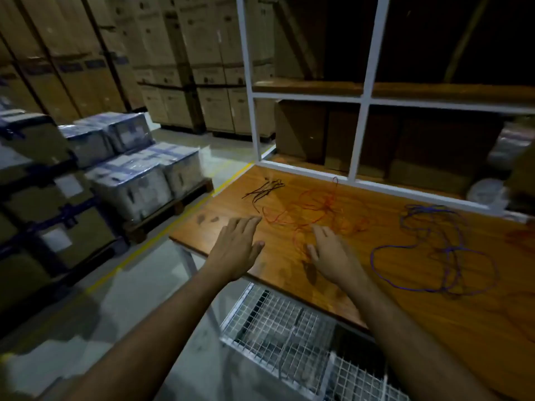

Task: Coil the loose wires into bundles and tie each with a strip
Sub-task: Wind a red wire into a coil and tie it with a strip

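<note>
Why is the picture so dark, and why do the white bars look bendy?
In the head view the light is dim, so the shelf behind the white frame is nearly black, and the red wire barely stands out on the wooden table. The wide-angle lens tilts and bends straight bars. The wrapped boxes look smeared, and both open hands, left and right, look soft.

Orange-brown wooden tabletop [405, 299] carries all. Loose tangled red wire [317, 208] near middle of far edge; small cluster of dark thin strips [265, 189] left of it; loose purple wire [434, 250] right of it.
</note>
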The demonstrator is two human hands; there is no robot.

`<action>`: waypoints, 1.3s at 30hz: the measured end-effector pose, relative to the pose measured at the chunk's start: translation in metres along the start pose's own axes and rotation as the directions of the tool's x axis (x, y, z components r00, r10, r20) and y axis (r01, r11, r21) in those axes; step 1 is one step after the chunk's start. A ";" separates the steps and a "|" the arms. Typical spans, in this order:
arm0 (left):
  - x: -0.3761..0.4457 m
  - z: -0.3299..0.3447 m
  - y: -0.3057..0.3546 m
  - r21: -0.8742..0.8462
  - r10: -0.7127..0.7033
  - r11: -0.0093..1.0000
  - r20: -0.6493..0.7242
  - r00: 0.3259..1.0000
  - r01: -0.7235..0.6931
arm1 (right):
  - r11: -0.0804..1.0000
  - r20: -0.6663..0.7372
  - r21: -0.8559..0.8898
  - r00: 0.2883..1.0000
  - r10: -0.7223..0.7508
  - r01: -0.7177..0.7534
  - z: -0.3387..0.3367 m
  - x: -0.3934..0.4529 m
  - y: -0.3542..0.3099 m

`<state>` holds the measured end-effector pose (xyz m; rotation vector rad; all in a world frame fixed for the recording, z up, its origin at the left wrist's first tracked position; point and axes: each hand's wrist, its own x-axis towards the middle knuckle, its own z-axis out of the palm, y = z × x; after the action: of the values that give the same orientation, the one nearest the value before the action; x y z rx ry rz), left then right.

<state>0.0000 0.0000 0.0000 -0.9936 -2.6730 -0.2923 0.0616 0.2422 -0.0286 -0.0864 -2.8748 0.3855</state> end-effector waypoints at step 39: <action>0.029 0.014 -0.003 -0.691 0.180 -0.539 0.465 0.867 0.482 | 0.973 0.111 0.194 0.988 0.104 -0.124 0.020 0.046 -0.035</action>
<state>-0.0254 0.0187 -0.0040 -0.5789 -1.8069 -3.5560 0.0116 0.2073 -0.0277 -0.2022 -2.9182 0.7191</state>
